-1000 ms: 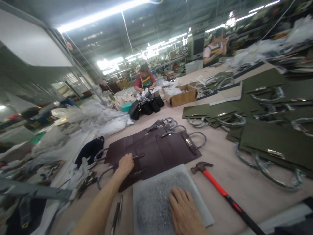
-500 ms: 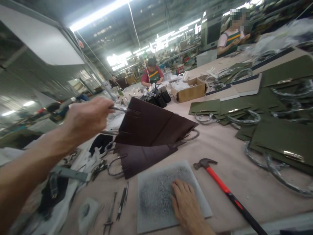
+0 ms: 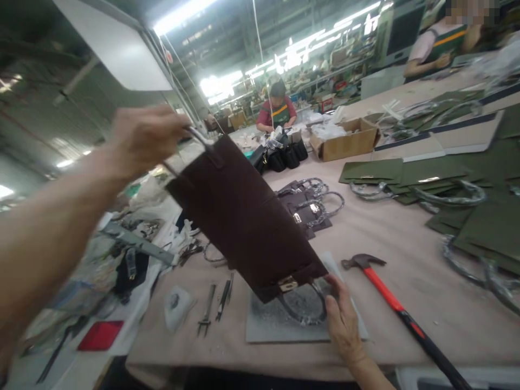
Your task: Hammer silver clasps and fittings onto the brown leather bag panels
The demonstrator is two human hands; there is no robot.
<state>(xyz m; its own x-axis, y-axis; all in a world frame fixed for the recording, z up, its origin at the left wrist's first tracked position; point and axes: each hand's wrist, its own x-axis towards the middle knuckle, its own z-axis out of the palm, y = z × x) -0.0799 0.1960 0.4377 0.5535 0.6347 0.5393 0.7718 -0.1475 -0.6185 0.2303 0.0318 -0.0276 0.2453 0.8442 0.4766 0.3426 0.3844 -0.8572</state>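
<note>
My left hand (image 3: 152,132) is closed around the handle of a dark brown bag panel (image 3: 247,216), holding it up at a slant. A second handle (image 3: 303,319), wrapped in clear film, hangs from the panel's lower end beside a gold metal clasp (image 3: 287,284). My right hand (image 3: 343,317) is at the lower right corner, fingers against the edge and thumb near the wrapped handle. Beneath this end lies a grey, scuffed slab (image 3: 268,327), partly covered by the panel. More dark brown panels (image 3: 304,208) with wrapped handles lie behind it.
A hammer (image 3: 390,298) with a red and black handle lies right of the slab. Slim metal tools (image 3: 208,311) and a whitish block (image 3: 177,307) lie to the left. Olive green panels (image 3: 483,227) cover the right side; a cardboard box (image 3: 345,142) stands behind. Two people work farther back.
The dark brown panel has come up off the others and swung down toward the slab. My right hand has lifted from the slab to the panel's lower corner. The view has shifted left.
</note>
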